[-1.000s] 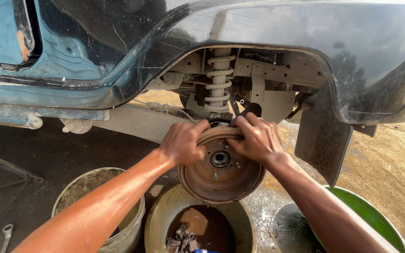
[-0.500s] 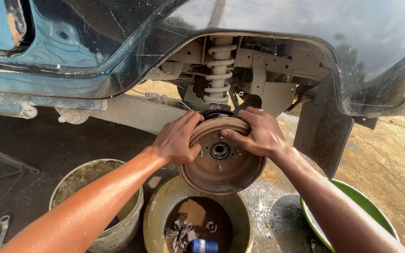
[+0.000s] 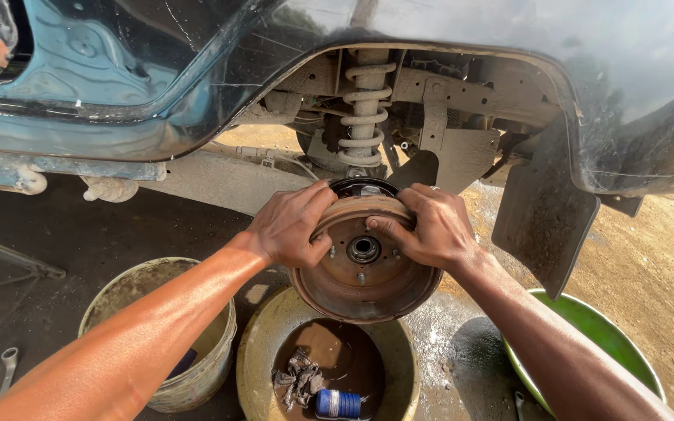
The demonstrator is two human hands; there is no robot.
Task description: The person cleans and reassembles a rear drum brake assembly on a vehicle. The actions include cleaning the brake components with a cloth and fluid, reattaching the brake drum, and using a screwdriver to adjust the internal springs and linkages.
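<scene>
My left fingers (image 3: 317,204) were curled over the upper left rim of the drum (image 3: 364,261), thumb pressed on its face, and my right fingers (image 3: 399,228) were spread over the upper right rim, so both hands clamped it from opposite sides. I judged that grip suited a heavy round part that had to stay square on its hub. My left hand (image 3: 286,230) and right hand (image 3: 431,230) held the rusty drum in the wheel arch, just below the coil spring (image 3: 362,109), with the mud flap (image 3: 544,214) to its right. Under it stood a basin (image 3: 255,355) of dark liquid with rags and a blue can, probably to catch drips, between a bucket (image 3: 212,366) and a green bowl (image 3: 587,323).
</scene>
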